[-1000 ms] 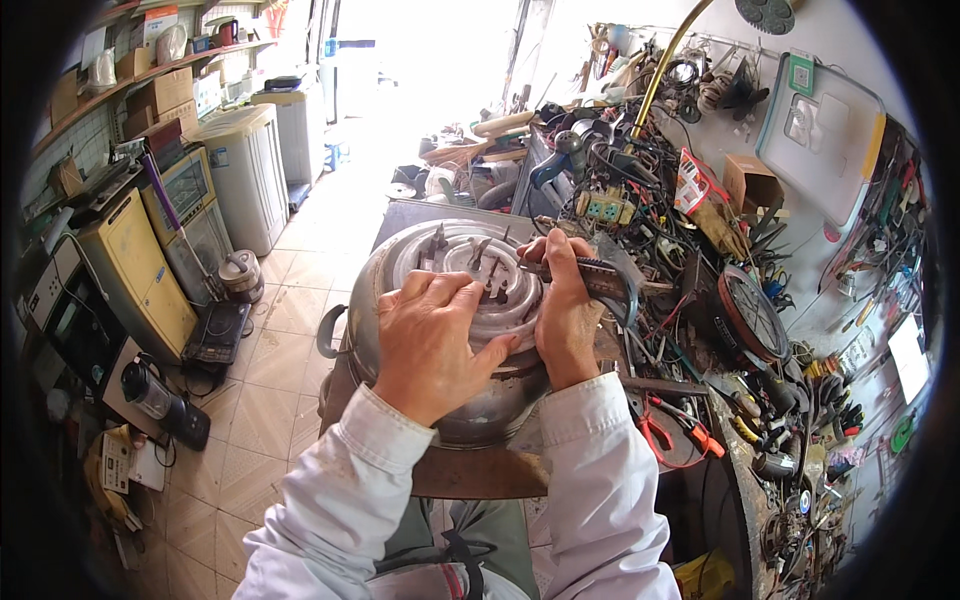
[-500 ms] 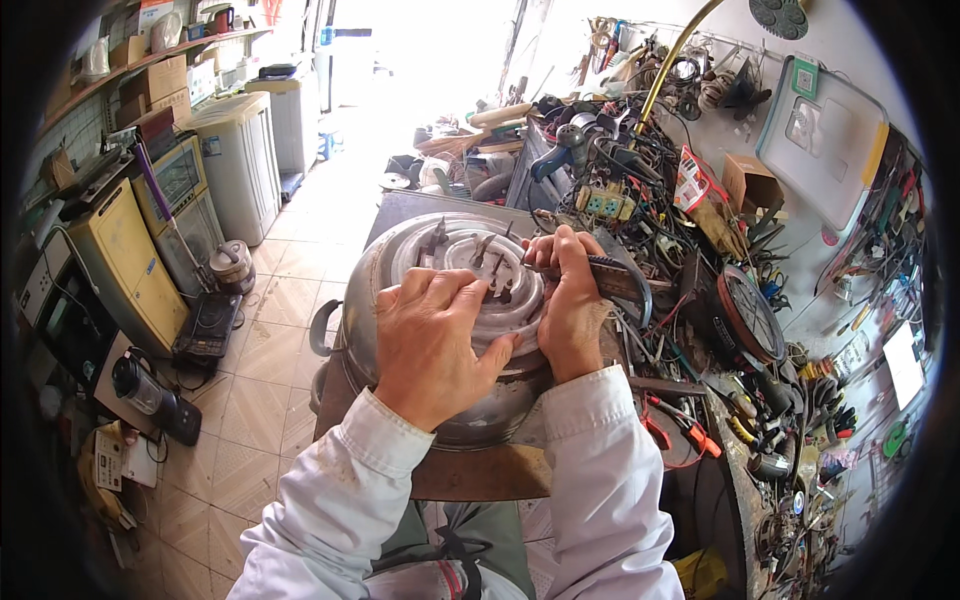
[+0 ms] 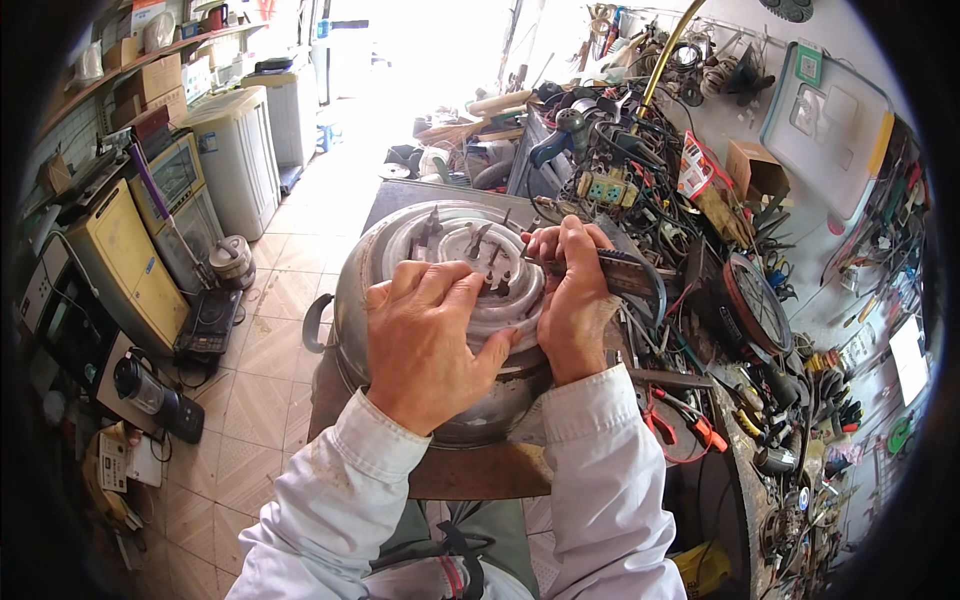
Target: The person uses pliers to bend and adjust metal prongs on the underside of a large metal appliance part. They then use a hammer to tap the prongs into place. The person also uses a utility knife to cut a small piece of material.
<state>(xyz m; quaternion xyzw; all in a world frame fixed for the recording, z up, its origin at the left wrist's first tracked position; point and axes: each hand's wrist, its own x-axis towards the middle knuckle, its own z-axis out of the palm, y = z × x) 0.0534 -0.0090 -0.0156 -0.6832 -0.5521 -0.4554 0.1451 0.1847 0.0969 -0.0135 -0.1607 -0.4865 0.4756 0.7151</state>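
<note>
A large round metal pot [image 3: 357, 275] lies bottom-up on the bench in front of me. Its underside carries a pale ringed coil [image 3: 400, 243], with dark metal prongs and terminals near the centre. My left hand [image 3: 425, 335] rests on the near left of the coil, fingers bent and thumb spread apart. At the right side of the rings, my right hand [image 3: 575, 300] is closed around a dark, long-bodied tool [image 3: 625, 275] with a curved grey end. Its thin tip points toward the terminals; the fingers partly hide it, so its exact kind is unclear.
Tangled cables, tools and parts crowd the bench on the right, including red-handled pliers [image 3: 657, 425] and a round black-rimmed disc [image 3: 752, 305]. A loop handle [image 3: 317, 323] juts from the pot's left. Cabinets, appliances and a blender [image 3: 155, 395] line the tiled floor's left side.
The view has shifted slightly. Both hands keep nearly the same places on the pot, and the right hand still grips the dark tool, its curved end a little further right.
</note>
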